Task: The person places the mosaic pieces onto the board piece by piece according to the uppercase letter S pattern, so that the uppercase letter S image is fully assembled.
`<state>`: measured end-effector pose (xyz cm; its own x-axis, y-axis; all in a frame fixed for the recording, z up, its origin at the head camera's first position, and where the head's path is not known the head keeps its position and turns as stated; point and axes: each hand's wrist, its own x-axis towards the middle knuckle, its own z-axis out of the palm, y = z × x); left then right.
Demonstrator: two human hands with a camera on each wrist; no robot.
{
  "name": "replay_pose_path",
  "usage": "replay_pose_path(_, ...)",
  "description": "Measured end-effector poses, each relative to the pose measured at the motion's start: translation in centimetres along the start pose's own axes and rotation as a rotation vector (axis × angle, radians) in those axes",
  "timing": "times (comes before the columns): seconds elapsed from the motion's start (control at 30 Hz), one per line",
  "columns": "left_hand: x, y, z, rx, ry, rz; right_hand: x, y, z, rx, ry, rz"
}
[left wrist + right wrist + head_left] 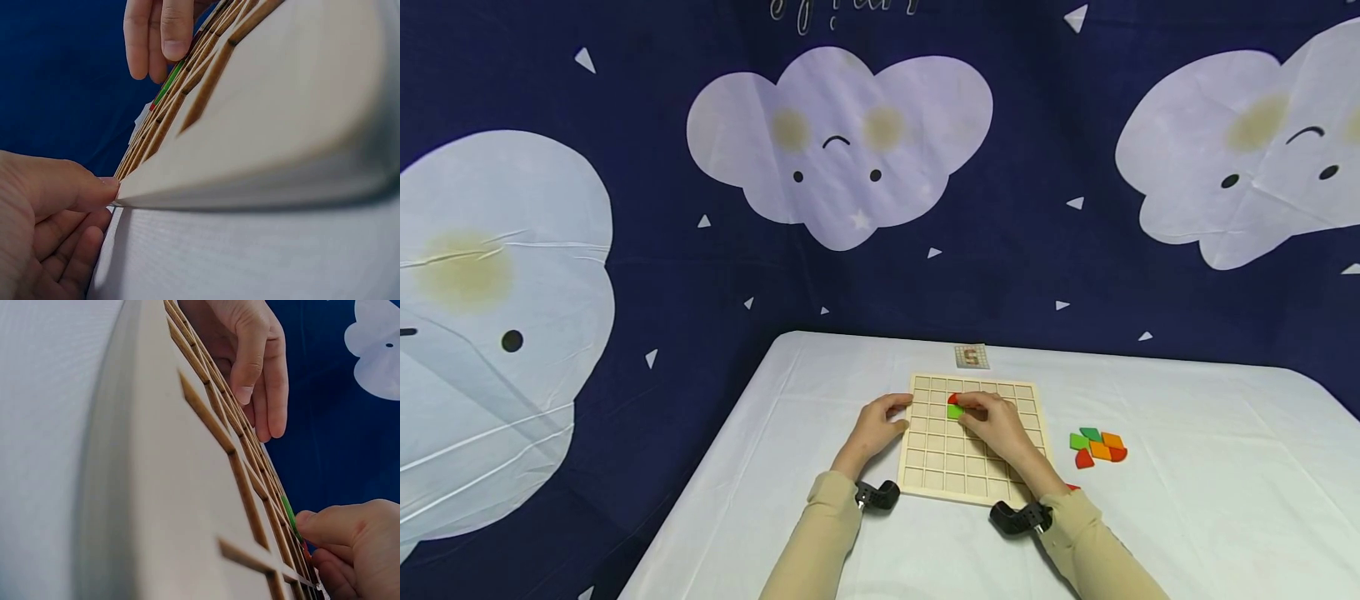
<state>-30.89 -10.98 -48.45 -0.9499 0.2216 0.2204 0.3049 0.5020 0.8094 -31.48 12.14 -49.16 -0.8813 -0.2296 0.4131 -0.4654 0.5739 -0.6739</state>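
A light wooden grid board lies on the white table. My left hand rests at its left edge, the thumb against the rim and the other fingers relaxed beside it. Over the upper middle of the board, my right hand pinches a light green square tile between thumb and forefinger. A red rounded tile lies in the cell just above, close by the forefinger tip. In the right wrist view, the thumb is right at the green tile, nearly level with the grid.
Right of the board lies a loose group of green, orange and red tiles. Another red tile peeks out beside the right forearm. A small pattern card sits behind the board. A dark blue cloth with clouds hangs beyond the table.
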Motion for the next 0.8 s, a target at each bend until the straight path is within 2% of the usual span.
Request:
replay_pose_path(0.13,0.0,0.0,0.0,-0.006,0.000,-0.005,0.0,-0.2,-0.2,0.040,-0.032,0.016)
replay_pose_path(0.27,0.0,-0.1,0.0,-0.004,0.000,-0.010,0.2,-0.8,-1.3,0.080,-0.015,0.022)
replay_pose_path(0.57,-0.1,0.0,-0.1,-0.003,-0.001,0.009,-0.1,-1.6,-6.2,0.067,0.064,0.014)
replay_pose_path(0.8,-0.1,0.0,-0.1,0.014,-0.003,0.038,-2.1,-0.6,-9.6,-0.009,0.127,0.034)
